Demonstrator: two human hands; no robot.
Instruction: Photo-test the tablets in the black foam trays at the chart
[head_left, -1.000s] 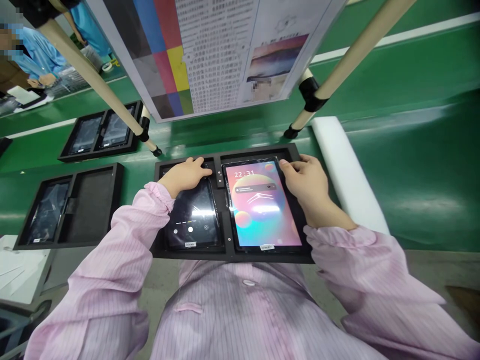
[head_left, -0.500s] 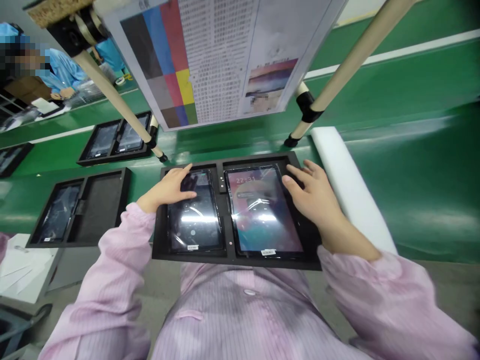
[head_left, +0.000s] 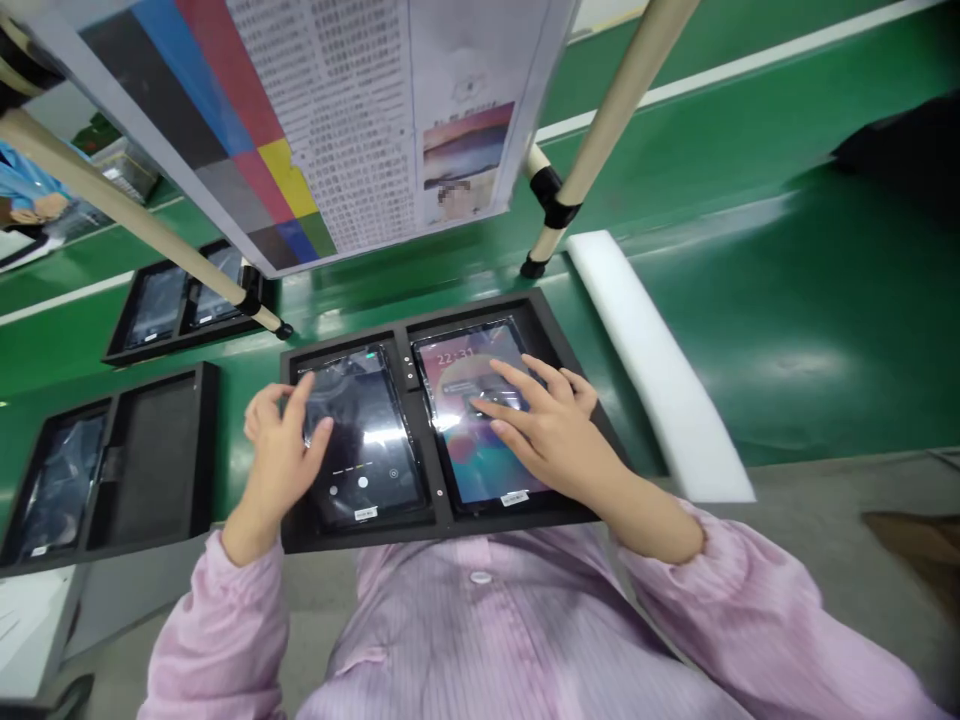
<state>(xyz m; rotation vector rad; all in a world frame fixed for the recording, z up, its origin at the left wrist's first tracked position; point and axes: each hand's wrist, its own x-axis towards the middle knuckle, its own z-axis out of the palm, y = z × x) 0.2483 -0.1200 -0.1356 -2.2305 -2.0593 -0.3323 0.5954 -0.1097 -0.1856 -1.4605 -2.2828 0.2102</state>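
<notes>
The right hand (head_left: 555,430) has moved over the right tablet (head_left: 480,465), the left hand (head_left: 279,455) to the left tablet's (head_left: 364,420) outer edge; fingers apart, gripping nothing. Both tablets lie in the tray (head_left: 425,440) at the counter's (head_left: 795,350) near edge, screens apparently within touch.

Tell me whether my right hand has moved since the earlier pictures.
Yes: against the black tray, your right hand has moved left, from the edge of the right tablet to over its screen.

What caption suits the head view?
At a black tray: left hand at the edge of a dark-screened tablet, right hand over a colourful-screened tablet.
</notes>
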